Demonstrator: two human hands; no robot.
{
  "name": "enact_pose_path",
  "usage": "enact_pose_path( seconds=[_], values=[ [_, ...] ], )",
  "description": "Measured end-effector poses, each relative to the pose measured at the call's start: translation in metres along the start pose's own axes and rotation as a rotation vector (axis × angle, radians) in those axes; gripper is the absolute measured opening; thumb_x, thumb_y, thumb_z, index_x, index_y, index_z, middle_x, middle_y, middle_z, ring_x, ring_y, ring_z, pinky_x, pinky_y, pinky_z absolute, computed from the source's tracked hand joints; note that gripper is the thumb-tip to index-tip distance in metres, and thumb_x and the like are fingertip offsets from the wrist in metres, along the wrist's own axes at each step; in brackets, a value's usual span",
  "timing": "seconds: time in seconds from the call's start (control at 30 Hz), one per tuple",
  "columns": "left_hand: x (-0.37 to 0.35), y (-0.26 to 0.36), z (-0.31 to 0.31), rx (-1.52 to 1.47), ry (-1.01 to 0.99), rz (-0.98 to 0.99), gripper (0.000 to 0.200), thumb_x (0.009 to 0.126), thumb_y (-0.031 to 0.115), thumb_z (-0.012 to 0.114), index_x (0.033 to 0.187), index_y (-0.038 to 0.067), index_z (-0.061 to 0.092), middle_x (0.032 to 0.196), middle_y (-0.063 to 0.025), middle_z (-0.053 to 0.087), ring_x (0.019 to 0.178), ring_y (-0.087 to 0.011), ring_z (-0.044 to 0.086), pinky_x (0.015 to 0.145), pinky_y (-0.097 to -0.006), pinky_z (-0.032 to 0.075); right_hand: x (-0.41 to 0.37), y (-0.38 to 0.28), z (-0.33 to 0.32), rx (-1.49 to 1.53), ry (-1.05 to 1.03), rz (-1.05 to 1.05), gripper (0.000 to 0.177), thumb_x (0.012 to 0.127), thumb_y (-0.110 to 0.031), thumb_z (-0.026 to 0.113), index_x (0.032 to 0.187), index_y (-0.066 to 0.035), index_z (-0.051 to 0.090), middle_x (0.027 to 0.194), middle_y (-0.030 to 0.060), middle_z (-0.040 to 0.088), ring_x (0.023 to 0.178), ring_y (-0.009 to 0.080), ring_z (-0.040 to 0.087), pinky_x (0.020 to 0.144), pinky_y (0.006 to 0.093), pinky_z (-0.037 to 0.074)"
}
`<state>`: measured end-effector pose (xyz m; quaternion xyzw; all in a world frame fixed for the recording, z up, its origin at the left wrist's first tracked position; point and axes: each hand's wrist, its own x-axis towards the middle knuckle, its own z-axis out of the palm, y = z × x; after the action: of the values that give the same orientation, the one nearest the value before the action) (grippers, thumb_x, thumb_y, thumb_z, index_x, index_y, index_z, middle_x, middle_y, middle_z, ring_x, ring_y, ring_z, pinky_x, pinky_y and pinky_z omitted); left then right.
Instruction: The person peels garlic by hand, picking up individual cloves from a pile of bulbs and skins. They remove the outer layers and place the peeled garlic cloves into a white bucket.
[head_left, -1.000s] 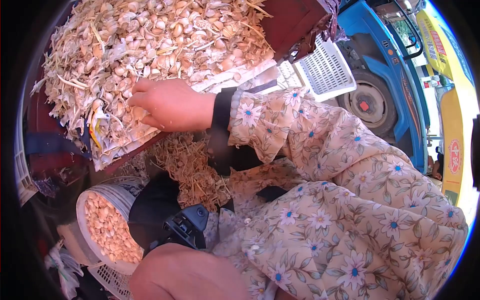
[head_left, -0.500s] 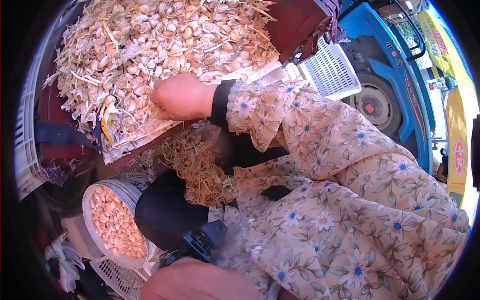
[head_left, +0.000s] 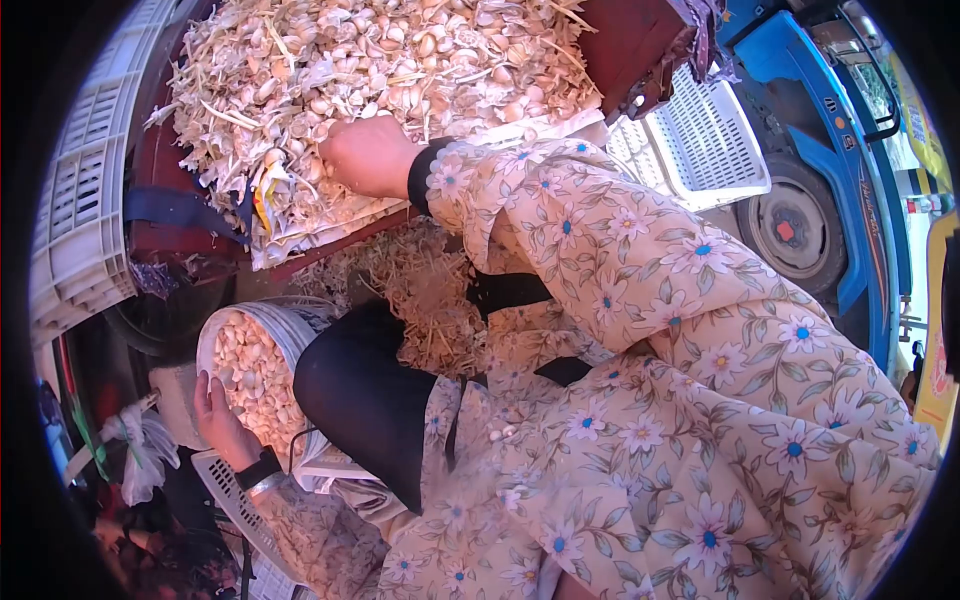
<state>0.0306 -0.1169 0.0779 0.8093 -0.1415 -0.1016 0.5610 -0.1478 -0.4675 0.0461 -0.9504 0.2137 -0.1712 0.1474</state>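
The dark red table [head_left: 630, 40] carries a broad heap [head_left: 400, 70] of garlic and husks that reaches its near edge. A white bucket [head_left: 305, 325] stands below the table's near left corner, well stocked with loose cloves [head_left: 250, 365]. The right hand [head_left: 372, 155] is the nearer to the heap, over its near side by that corner; the fingertips are hidden, so I cannot tell whether they pinch anything. From them the heap lies directly beneath and on toward the far edge, its pieces turned every way, sharing no long axis. The left hand [head_left: 225, 425] is at the bucket's rim, fingers outstretched, slightly apart, apparently empty.
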Motion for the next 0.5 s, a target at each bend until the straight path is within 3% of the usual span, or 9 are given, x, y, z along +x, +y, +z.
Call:
enact_pose_path(
  seconds=[0.03,0.13,0.27,0.33,0.4,0.5],
  values=[
    [0.013,-0.021,-0.011,-0.025,0.052,0.008,0.04,0.088,0.011,0.054,0.123,-0.004,0.045,0.124,-0.0128,0.048,0.11,-0.0193,0.048,0.094,-0.0309,0.038,0.002,-0.001,0.002,-0.009,0.012,0.004,0.017,0.075,-0.017,0.056,0.087,-0.011,0.065,0.09,0.0104,0.061,0.084,0.0284,0.062,0.065,0.0431,0.048],
    [-0.009,0.027,0.038,-0.151,0.104,0.055,0.033,0.09,0.01,0.051,0.12,-0.004,0.048,0.116,-0.012,0.054,0.103,-0.0161,0.052,0.089,-0.0276,0.041,0.005,-0.001,0.006,-0.056,0.026,-0.027,0.018,0.073,-0.022,0.059,0.087,-0.012,0.064,0.088,0.0091,0.06,0.082,0.0265,0.061,0.066,0.0427,0.048],
    [-0.041,0.08,0.143,-0.374,-0.355,0.065,0.025,0.09,0.014,0.053,0.11,-0.002,0.054,0.104,-0.0116,0.06,0.089,-0.0164,0.06,0.076,-0.0275,0.05,0.006,-0.001,-0.01,-0.136,-0.049,-0.106,0.019,0.071,-0.022,0.06,0.086,-0.012,0.063,0.084,0.0083,0.06,0.079,0.026,0.061,0.063,0.0423,0.047],
    [-0.049,0.09,0.19,-0.439,-0.57,0.031,0.023,0.09,0.013,0.053,0.108,-0.002,0.055,0.102,-0.0108,0.06,0.084,-0.0163,0.061,0.072,-0.0269,0.05,0.005,0.011,-0.011,-0.123,0.037,-0.122,0.022,0.07,-0.028,0.062,0.086,-0.013,0.064,0.08,0.0079,0.06,0.073,0.0271,0.062,0.062,0.0415,0.047],
    [-0.047,0.086,0.227,-0.49,-0.638,-0.023,0.022,0.09,0.012,0.053,0.107,-0.002,0.055,0.098,-0.01,0.061,0.08,-0.0162,0.061,0.071,-0.0267,0.05,0.002,0.02,-0.011,-0.096,0.098,-0.2,0.022,0.071,-0.028,0.061,0.087,-0.012,0.066,0.078,0.0089,0.061,0.073,0.0276,0.062,0.062,0.0411,0.047],
    [-0.041,0.074,0.256,-0.631,-0.591,-0.127,0.021,0.09,0.012,0.053,0.106,-0.001,0.054,0.094,-0.0095,0.06,0.078,-0.0159,0.061,0.071,-0.0257,0.05,0.001,0.028,-0.012,0.014,0.149,-0.117,0.025,0.072,-0.028,0.062,0.091,-0.011,0.066,0.078,0.0105,0.064,0.074,0.0282,0.062,0.063,0.04,0.048]
  ],
)
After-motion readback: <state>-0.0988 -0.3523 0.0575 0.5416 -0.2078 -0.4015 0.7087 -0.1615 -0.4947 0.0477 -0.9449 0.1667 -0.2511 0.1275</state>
